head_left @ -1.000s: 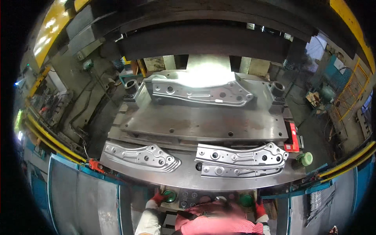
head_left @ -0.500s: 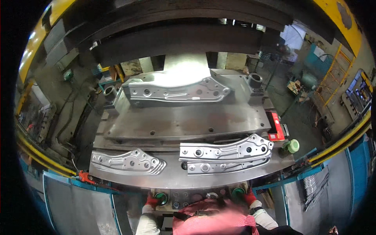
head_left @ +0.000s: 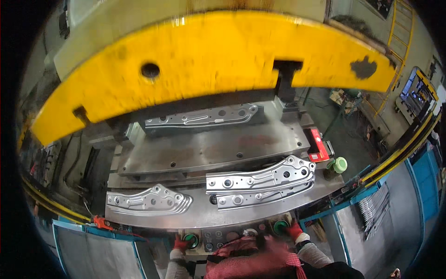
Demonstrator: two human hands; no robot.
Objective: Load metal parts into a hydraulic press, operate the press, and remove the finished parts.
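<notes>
My left hand (head_left: 180, 242), in a red glove, is at a green push button (head_left: 191, 240) on the left of the control panel, fingers apart. My right hand (head_left: 293, 230), also red-gloved, reaches a second green button (head_left: 280, 227) on the right, its fingers spread toward it. Neither hand holds a part. Beyond the panel, a stamped metal part (head_left: 200, 116) lies on the press die (head_left: 218, 146), its upper edge hidden by the yellow press ram (head_left: 223, 56). More stamped parts (head_left: 265, 179) lie on the bed at right, and a nested stack (head_left: 148, 201) at left.
A red box (head_left: 318, 145) and a green-lidded container (head_left: 339, 165) stand at the bed's right end. An orange tool-like object (head_left: 103, 222) is at the front left corner. Yellow-and-black rails (head_left: 395, 160) flank the press. Several metal pieces (head_left: 374, 209) lie on the right-hand panel.
The yellow ram has come down into view over the die, covering the back of the part there. Both hands have stayed at the green buttons. My view has shifted slightly.
</notes>
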